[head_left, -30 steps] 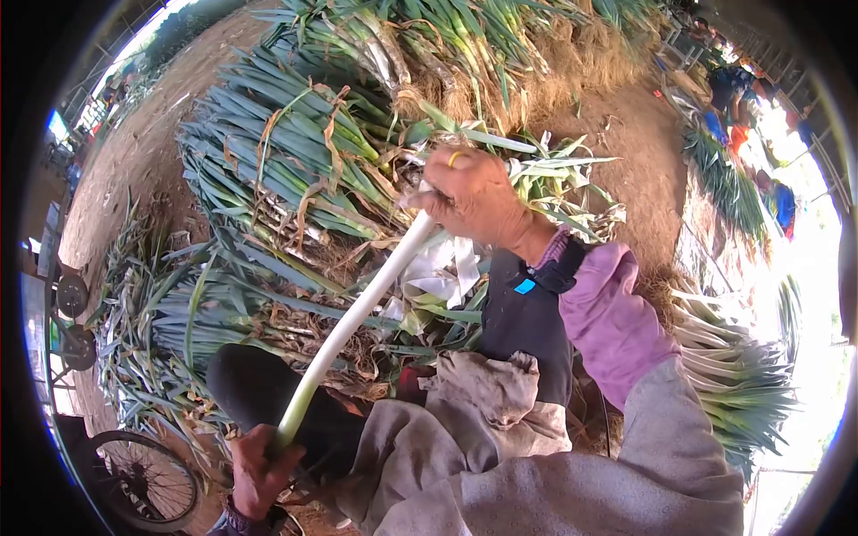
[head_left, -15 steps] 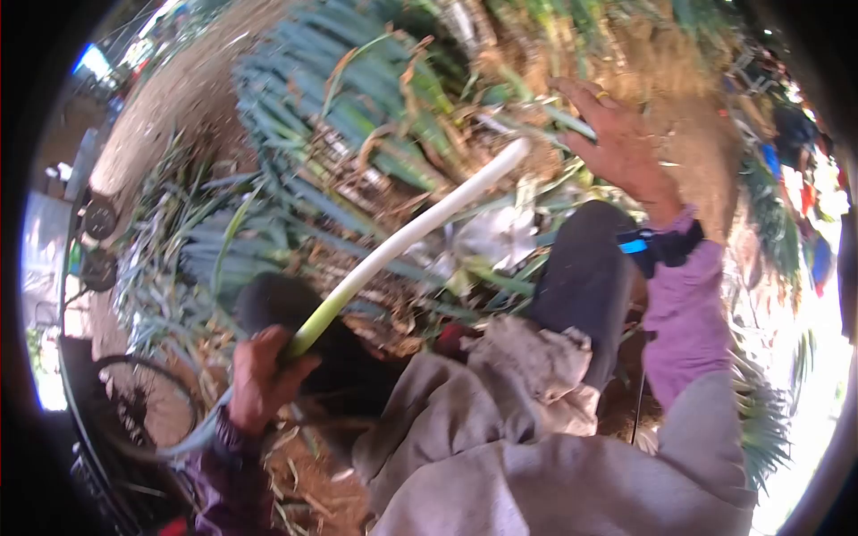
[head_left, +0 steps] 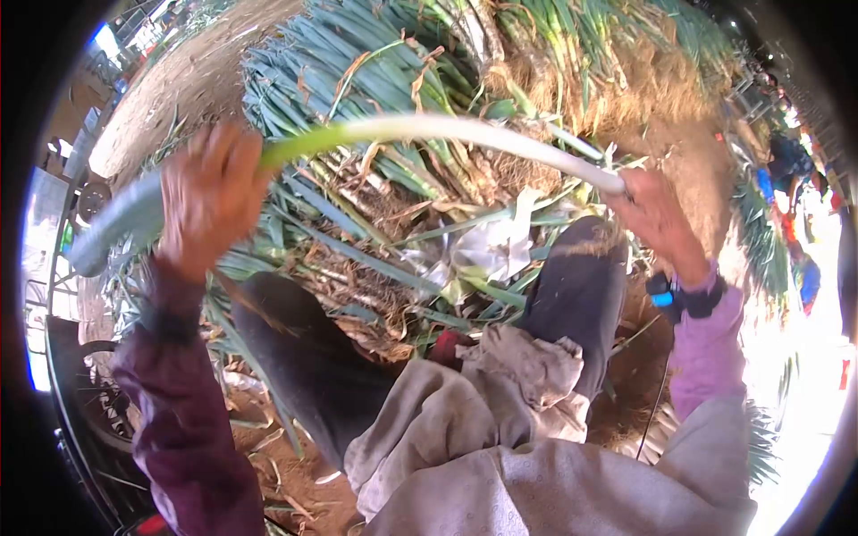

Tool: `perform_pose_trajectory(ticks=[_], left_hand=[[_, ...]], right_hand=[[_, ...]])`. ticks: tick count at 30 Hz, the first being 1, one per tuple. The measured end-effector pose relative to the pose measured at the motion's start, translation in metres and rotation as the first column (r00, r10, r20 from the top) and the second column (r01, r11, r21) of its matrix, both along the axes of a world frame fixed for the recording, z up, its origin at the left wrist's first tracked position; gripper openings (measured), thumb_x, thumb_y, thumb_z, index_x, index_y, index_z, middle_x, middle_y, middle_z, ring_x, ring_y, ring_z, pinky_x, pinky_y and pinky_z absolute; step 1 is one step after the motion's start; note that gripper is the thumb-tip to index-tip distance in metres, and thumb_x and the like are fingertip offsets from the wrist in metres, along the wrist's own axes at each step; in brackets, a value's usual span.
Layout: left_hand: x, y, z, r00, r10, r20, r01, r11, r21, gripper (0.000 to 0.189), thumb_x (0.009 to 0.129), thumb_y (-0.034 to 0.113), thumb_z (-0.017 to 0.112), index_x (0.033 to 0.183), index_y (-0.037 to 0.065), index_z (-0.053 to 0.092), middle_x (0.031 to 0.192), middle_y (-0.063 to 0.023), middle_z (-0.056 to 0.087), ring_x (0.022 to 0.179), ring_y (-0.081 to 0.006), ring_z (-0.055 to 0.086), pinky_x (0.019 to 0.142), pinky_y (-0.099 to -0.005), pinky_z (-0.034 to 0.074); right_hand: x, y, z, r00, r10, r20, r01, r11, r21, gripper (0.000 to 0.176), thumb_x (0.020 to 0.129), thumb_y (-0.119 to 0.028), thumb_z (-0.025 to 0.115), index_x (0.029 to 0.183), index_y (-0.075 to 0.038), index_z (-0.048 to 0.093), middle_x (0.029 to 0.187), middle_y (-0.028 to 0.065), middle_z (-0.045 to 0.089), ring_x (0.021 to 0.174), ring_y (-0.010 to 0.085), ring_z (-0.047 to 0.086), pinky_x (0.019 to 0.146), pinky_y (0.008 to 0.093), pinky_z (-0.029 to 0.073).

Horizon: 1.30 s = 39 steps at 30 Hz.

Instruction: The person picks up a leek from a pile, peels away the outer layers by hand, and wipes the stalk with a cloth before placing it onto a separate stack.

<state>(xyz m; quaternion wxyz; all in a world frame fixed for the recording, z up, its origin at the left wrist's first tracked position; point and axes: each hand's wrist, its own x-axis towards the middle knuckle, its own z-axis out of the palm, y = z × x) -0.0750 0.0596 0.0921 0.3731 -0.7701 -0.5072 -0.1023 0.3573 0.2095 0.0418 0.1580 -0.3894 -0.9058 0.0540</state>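
A long green onion [head_left: 429, 128], white at one end and green toward the other, arches in the air above my knees. My left hand [head_left: 212, 201] is closed around its green part, and the blurred blue-green leaves stick out past that hand to the left. At the white root end, my right hand [head_left: 657, 214] has its fingers closed on the stalk's tip. Beneath the stalk, bundles of green onions [head_left: 357, 85] lie on the ground.
More green onions with brown roots [head_left: 617, 80] are piled at the back. Whitish plastic [head_left: 496, 246] and loose leaves lie in front of my knees. A bicycle-like wheel [head_left: 107, 393] stands at the left. A greyish cloth [head_left: 527, 366] covers my lap.
My left hand has risen and moved left with the green onion, which now lies higher and bends in an arc. My right hand, open before, has closed on the white end.
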Motion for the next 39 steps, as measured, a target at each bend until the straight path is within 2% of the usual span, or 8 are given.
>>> perform_pose_trajectory(ticks=[7,15,20,22,30,31,34,39], left_hand=[[0.061,0.112,0.079,0.99,-0.007,-0.144,0.089,0.812,0.577,0.045,0.073,0.021,0.073,0.112,0.007,0.059,0.102,-0.0082,0.059,0.093,-0.0308,0.056,0.081,-0.0439,0.047],[0.088,0.057,-0.142,0.845,-0.059,0.531,0.013,0.996,0.091,0.037,0.081,0.024,0.074,0.066,0.011,0.043,0.055,-0.0073,0.036,0.047,-0.0251,0.04,0.047,-0.0385,0.03],[0.112,-0.01,-0.224,0.498,0.6,0.626,0.109,0.673,-0.732,0.019,0.082,0.017,0.065,0.079,0.0,0.057,0.063,-0.0096,0.056,0.052,-0.0284,0.056,0.051,-0.0365,0.044],[0.116,-0.013,-0.223,0.293,0.676,0.676,0.434,0.536,-0.725,0.023,0.084,0.019,0.06,0.086,-0.004,0.061,0.065,-0.0102,0.06,0.054,-0.0274,0.06,0.052,-0.0354,0.046],[0.17,-0.011,-0.198,-0.482,0.869,0.109,0.858,0.494,-0.144,0.06,0.088,0.05,0.059,0.119,-0.001,0.055,0.105,-0.013,0.062,0.093,-0.0183,0.061,0.08,-0.034,0.048],[0.166,-0.013,-0.214,-0.471,0.874,0.121,0.872,0.482,-0.085,0.062,0.087,0.047,0.061,0.125,-0.002,0.051,0.111,-0.0155,0.061,0.1,-0.0227,0.059,0.086,-0.0377,0.047],[0.177,-0.01,-0.187,-0.399,0.896,0.193,0.915,0.402,0.025,0.062,0.086,0.04,0.063,0.129,-0.002,0.048,0.117,-0.0187,0.06,0.109,-0.0271,0.057,0.093,-0.0412,0.045],[0.173,-0.011,-0.183,-0.421,0.858,0.293,0.906,0.412,0.096,0.066,0.074,0.014,0.071,0.132,-0.005,0.044,0.11,-0.0218,0.062,0.089,-0.0279,0.064,0.083,-0.0345,0.051]], right_hand=[[-0.023,-0.099,-0.024,0.901,-0.412,-0.135,0.129,0.552,-0.824,0.028,0.094,-0.022,0.054,0.107,0.002,0.057,0.095,0.0124,0.06,0.089,0.0181,0.057,0.077,0.0325,0.045],[-0.068,-0.122,-0.131,0.691,0.221,-0.688,-0.393,0.914,-0.101,0.032,0.079,0.0,0.066,0.11,0.002,0.057,0.085,0.0102,0.056,0.076,0.0186,0.055,0.067,0.0301,0.044],[-0.082,-0.102,-0.153,0.477,-0.322,-0.818,-0.435,0.722,-0.538,0.021,0.081,-0.002,0.065,0.101,0.001,0.061,0.068,0.0064,0.055,0.058,0.0159,0.053,0.055,0.0288,0.043],[-0.084,-0.097,-0.156,0.427,-0.866,-0.259,-0.775,-0.203,-0.598,0.011,0.084,-0.006,0.065,0.092,0.002,0.063,0.064,0.0035,0.056,0.054,0.0123,0.052,0.053,0.0273,0.043],[-0.116,-0.131,-0.168,0.645,-0.55,-0.53,-0.412,0.334,-0.848,0.028,0.087,-0.023,0.06,0.077,0.004,0.059,0.067,0.0026,0.058,0.058,0.0109,0.054,0.052,0.0281,0.04],[-0.107,-0.122,-0.157,0.851,-0.335,-0.404,-0.379,0.138,-0.915,0.033,0.087,-0.028,0.059,0.079,0.004,0.056,0.074,0.0064,0.058,0.061,0.0157,0.055,0.056,0.033,0.042],[-0.07,-0.151,-0.124,0.943,0.166,-0.288,-0.272,0.884,-0.38,0.039,0.087,-0.034,0.061,0.094,0.005,0.055,0.071,0.0121,0.059,0.058,0.0218,0.059,0.046,0.0327,0.043],[0.011,-0.186,-0.05,0.963,-0.092,0.255,0.164,0.946,-0.28,0.04,0.083,-0.031,0.063,0.095,0.005,0.049,0.079,0.0197,0.06,0.064,0.0315,0.064,0.056,0.0443,0.048]])
